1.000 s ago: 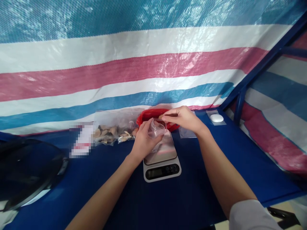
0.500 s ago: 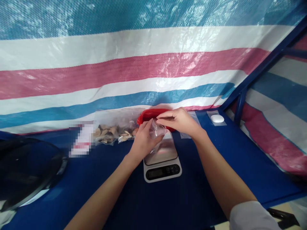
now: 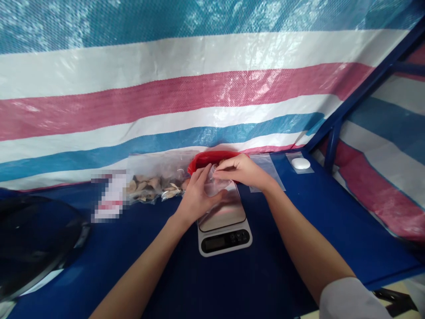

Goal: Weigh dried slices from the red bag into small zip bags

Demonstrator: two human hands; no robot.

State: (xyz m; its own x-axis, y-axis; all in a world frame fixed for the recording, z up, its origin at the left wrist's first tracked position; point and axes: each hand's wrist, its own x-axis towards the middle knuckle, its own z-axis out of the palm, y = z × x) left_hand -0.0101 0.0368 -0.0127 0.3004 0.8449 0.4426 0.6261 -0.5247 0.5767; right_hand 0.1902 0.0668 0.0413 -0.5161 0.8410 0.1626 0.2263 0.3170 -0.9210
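Over the steel plate of a white digital scale [image 3: 226,241], my left hand [image 3: 198,195] holds a clear plastic bag [image 3: 217,187], its thumb and fingers on either side of the film. My right hand [image 3: 244,170] is closed in a pinch at the bag's upper end. Behind both hands lies a red plastic bag [image 3: 204,158], with something brownish just visible in its opening. To the left of my left hand, clear bags of dried brown slices [image 3: 146,186] rest on the blue table.
A flat clear bag [image 3: 264,170] lies right of the red bag. Farther right, a white oval object [image 3: 300,163] sits on another small bag. A blurred paper [image 3: 111,197] and a large black round object [image 3: 40,239] occupy the left. Striped sheeting [image 3: 186,97] rises behind the blue table [image 3: 282,274].
My right hand has shifted slightly left and down, its fingers now closer together on the clear bag. My left hand stays nearly in place, its thumb a little lower.
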